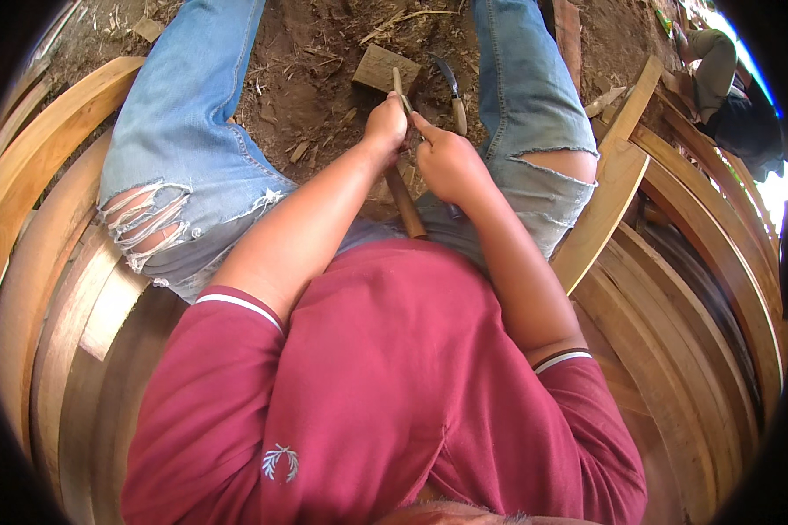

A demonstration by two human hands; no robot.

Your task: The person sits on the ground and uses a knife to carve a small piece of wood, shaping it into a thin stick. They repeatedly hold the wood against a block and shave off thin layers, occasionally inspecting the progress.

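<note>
My left hand (387, 124) is closed round a thin wooden stick (397, 80), whose pale tip points away from me over the ground. Right beside it, my right hand (451, 159) is closed too, with its thumb and fingers against the near part of the stick. A slim edge shows between the hands, but what the right hand grips is mostly hidden. Below the hands, a brown wooden handle (404, 203) slants toward my lap; its far end is out of sight behind them. Past the stick's tip sits a squared wooden block (379, 68) on the dirt.
A curved blade with a wooden handle (458, 115) lies by my right leg. Wood chips litter the dirt floor (311, 96). Long boards (39, 262) flank me on the left, and more planks (608, 206) on the right. Another person's leg (714, 70) shows at the upper right.
</note>
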